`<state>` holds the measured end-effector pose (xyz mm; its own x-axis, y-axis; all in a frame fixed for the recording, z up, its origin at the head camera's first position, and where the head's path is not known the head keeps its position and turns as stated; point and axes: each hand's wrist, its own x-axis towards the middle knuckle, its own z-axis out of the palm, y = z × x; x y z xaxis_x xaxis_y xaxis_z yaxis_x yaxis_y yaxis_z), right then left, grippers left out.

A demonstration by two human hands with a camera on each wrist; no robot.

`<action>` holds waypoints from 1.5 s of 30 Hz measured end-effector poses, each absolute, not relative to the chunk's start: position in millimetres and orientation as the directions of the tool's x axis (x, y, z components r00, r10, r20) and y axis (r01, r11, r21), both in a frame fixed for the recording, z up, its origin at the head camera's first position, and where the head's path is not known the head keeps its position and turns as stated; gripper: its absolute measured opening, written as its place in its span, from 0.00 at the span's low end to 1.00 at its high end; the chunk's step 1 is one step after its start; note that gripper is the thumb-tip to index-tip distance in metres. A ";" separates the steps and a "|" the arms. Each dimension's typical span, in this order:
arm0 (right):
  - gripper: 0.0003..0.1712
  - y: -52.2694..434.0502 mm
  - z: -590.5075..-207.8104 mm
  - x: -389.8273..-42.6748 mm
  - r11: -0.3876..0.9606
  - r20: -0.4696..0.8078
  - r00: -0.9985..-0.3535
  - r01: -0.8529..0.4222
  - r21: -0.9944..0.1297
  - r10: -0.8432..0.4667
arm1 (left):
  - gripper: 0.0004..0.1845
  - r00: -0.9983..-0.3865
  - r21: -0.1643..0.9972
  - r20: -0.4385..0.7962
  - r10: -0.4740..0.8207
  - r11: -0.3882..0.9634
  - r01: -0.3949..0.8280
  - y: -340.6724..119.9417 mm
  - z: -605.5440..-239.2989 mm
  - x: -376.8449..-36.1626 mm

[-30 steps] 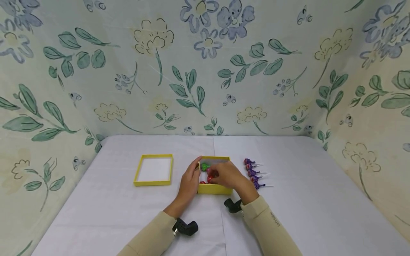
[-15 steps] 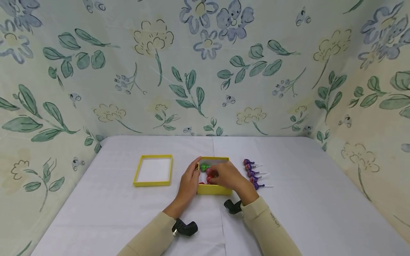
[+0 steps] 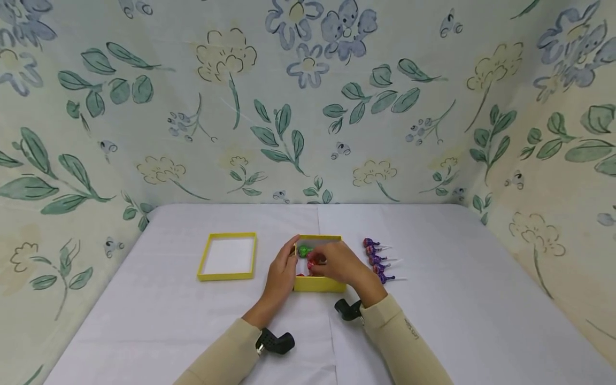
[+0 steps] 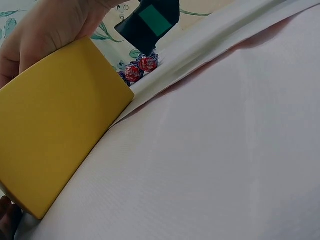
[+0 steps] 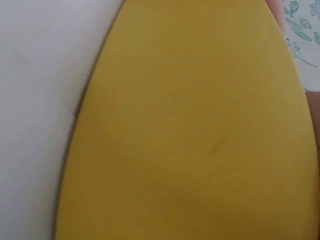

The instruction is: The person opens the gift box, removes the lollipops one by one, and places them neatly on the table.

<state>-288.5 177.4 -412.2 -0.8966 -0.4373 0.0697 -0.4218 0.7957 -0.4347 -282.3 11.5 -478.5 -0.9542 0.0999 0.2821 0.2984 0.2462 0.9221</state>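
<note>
A small yellow box sits mid-table with a green lollipop and red lollipops inside. My left hand lies along the box's left wall, fingers straight against it and thumb at the far-left corner. My right hand hovers over the box, its curled fingers pinching a red lollipop. In the left wrist view the box wall is close, with my right hand above it. The right wrist view is filled by the yellow box wall.
The box's yellow lid lies open side up to the left. A row of purple-wrapped lollipops lies right of the box, sticks pointing right. A white cloth covers the table; floral walls enclose it on three sides.
Both hands stay at the box in nearly the same pose. Only the head view has drifted slightly.
</note>
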 end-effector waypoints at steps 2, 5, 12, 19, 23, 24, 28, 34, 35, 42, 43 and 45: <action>0.11 177.2 -412.0 -288.4 0.781 0.070 -0.893 -0.424 -0.459 -0.444 | 0.25 -0.955 0.922 0.280 0.098 0.249 0.296 11.2 -479.0 -282.2; 0.10 176.9 -410.7 -287.9 0.753 0.069 -0.891 -0.418 -0.508 -0.449 | 0.25 -0.955 0.922 0.281 0.096 0.250 0.297 10.7 -479.5 -282.1; 0.09 179.5 -403.3 -285.2 0.692 0.120 -0.879 -0.441 -0.571 -0.462 | 0.26 -0.947 0.915 0.305 0.100 0.244 0.321 10.4 -480.6 -284.0; 0.12 187.7 -395.2 -279.4 0.679 0.195 -0.864 -0.489 -0.548 -0.465 | 0.25 -0.951 0.916 0.292 0.105 0.254 0.310 10.9 -480.5 -283.7; 0.14 192.0 -388.2 -274.9 0.681 0.204 -0.875 -0.472 -0.560 -0.439 | 0.25 -0.956 0.921 0.272 0.107 0.260 0.291 10.8 -480.7 -283.4; 0.14 192.6 -385.9 -273.7 0.677 0.209 -0.875 -0.474 -0.563 -0.438 | 0.26 -0.956 0.922 0.272 0.107 0.255 0.290 10.7 -480.5 -283.3; 0.15 194.5 -375.5 -268.8 0.686 0.230 -0.872 -0.484 -0.544 -0.433 | 0.25 -0.959 0.927 0.264 0.103 0.249 0.282 10.9 -480.3 -284.3; 0.14 203.9 -361.8 -262.5 0.712 0.273 -0.865 -0.502 -0.492 -0.421 | 0.25 -0.960 0.927 0.261 0.104 0.252 0.279 11.3 -480.8 -283.4; 0.14 206.4 -360.0 -262.1 0.713 0.283 -0.863 -0.505 -0.486 -0.418 | 0.25 -0.960 0.927 0.260 0.102 0.251 0.278 11.4 -480.8 -283.3; 0.12 229.9 -351.2 -259.8 0.736 0.299 -0.876 -0.480 -0.477 -0.378 | 0.25 -0.961 0.929 0.259 0.094 0.247 0.275 12.6 -480.1 -284.2; 0.12 233.8 -350.2 -258.8 0.742 0.297 -0.880 -0.473 -0.475 -0.372 | 0.25 -0.961 0.929 0.261 0.094 0.245 0.276 12.7 -480.2 -284.2; 0.12 241.6 -348.7 -256.1 0.762 0.284 -0.892 -0.449 -0.466 -0.352 | 0.25 -0.959 0.929 0.267 0.094 0.240 0.282 12.5 -480.6 -283.9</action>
<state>-256.1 241.6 -348.7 -0.8919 -0.3519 0.2840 -0.4491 0.7622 -0.4661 -283.9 12.5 -480.6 -0.9591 0.0939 0.2669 0.2820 0.2402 0.9289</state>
